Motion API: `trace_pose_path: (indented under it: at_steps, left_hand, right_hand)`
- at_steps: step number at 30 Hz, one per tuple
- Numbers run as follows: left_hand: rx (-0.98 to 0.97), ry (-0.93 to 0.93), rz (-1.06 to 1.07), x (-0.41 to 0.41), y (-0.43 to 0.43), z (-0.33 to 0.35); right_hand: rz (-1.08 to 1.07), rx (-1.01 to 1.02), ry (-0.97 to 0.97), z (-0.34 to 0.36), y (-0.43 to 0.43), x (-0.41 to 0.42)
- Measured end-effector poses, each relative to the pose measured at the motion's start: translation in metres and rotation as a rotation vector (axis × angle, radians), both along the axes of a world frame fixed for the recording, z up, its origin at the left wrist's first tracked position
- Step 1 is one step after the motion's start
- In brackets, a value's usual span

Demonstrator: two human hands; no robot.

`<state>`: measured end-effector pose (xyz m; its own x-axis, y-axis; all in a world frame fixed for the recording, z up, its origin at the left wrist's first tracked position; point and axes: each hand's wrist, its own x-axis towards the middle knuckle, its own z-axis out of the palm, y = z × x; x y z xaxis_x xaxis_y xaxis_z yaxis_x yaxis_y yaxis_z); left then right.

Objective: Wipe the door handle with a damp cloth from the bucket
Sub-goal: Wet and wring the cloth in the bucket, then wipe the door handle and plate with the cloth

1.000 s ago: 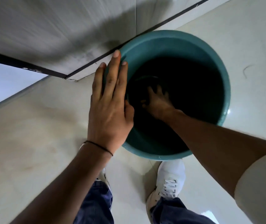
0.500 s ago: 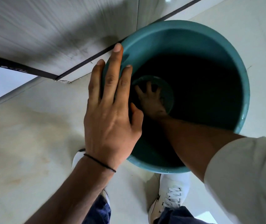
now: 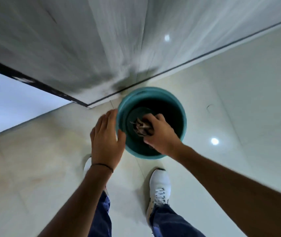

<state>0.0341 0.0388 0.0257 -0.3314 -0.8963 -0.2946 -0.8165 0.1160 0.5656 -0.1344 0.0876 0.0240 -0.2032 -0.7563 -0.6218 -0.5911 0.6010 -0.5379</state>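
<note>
Cloth (image 3: 142, 128), dark and bunched, sits in my right hand (image 3: 160, 134) just right of the middle of the frame, over the mouth of the teal bucket (image 3: 183, 117). My right fingers (image 3: 155, 118) are clenched around it, and crumpled folds stick out toward the left of my fist. The picture is too blurred to tell whether the cloth is dripping.

My left hand (image 3: 106, 142) is at the bucket's left edge, fingers released and loosely spread, fingertips reaching to the rim; the blur keeps me from saying whether they truly touch it. A thin dark band (image 3: 102, 165) circles my left wrist.

Inside the bucket, a darker round shape shows at the bottom, partly behind the cloth. The bucket stands on the pale glossy floor (image 3: 33, 168), near the corner where the grey wall panel (image 3: 85, 40) meets the floor along a dark strip, in the upper half of the frame. Two bright light spots reflect in the floor and wall at the right.

Low in the frame are my white shoes (image 3: 160, 187), one below each hand, and my blue trouser legs (image 3: 167, 221). The right shoe is fully seen, the left one mostly hidden behind my left forearm.
</note>
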Motion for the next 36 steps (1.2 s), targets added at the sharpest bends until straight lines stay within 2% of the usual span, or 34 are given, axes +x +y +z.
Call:
trace_pose_path:
  at_steps: [5,9,13,18,21,25,30,36]
  left_hand:
    - [0.180,0.133,0.294,0.040,0.041,0.149]
    - [0.169,0.155,0.464,0.076,0.085,0.273]
    - [0.088,0.246,0.598,0.123,0.127,0.383]
    - [-0.111,0.331,0.677,0.192,0.155,0.488]
    - [-0.211,0.405,0.689,0.244,0.168,0.530]
    - [-0.304,0.455,0.711,0.318,0.185,0.568]
    - [-0.352,0.567,0.754,0.398,0.212,0.598]
    - [-0.177,0.869,0.802,0.453,0.238,0.597]
  right_hand:
    - [-0.145,-0.111,-0.285,0.171,0.027,0.022]
    - [-0.217,-0.160,-0.522,0.310,0.046,0.048]
    - [-0.175,-0.212,-0.712,0.423,0.064,0.090]
    - [-0.219,-0.078,-1.103,0.518,0.093,0.161]
    - [-0.151,-0.026,-1.214,0.554,0.105,0.208]
    - [-0.021,-0.102,-1.231,0.586,0.113,0.283]
    - [0.020,-0.186,-1.010,0.608,0.124,0.379]
    - [0.078,-0.221,-0.921,0.616,0.134,0.483]
